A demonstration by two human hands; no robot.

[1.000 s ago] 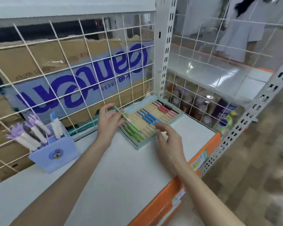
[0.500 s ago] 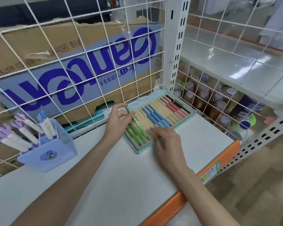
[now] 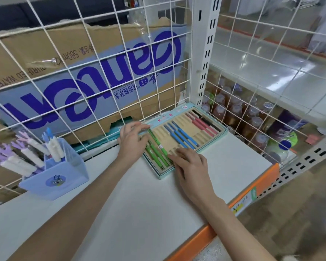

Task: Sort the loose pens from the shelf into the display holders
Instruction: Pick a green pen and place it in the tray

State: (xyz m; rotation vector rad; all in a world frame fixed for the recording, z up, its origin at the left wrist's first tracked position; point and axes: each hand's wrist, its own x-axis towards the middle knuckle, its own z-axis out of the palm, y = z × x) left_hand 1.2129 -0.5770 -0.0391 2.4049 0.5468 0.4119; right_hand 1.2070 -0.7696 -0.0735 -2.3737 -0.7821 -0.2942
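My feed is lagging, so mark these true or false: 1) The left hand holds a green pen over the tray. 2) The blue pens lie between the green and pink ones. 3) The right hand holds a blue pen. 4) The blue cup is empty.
1) True: the left hand pinches a green pen over the tray.
2) True: the blue pens lie between green and pink pens.
3) False: the right hand rests flat on the tray's near edge.
4) False: the blue cup holds pens.

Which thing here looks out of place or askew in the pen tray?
One green pen lies slanted across the slots of the light-blue pen tray, unlike its neighbours. The left hand touches its far end; the right hand rests on the tray.
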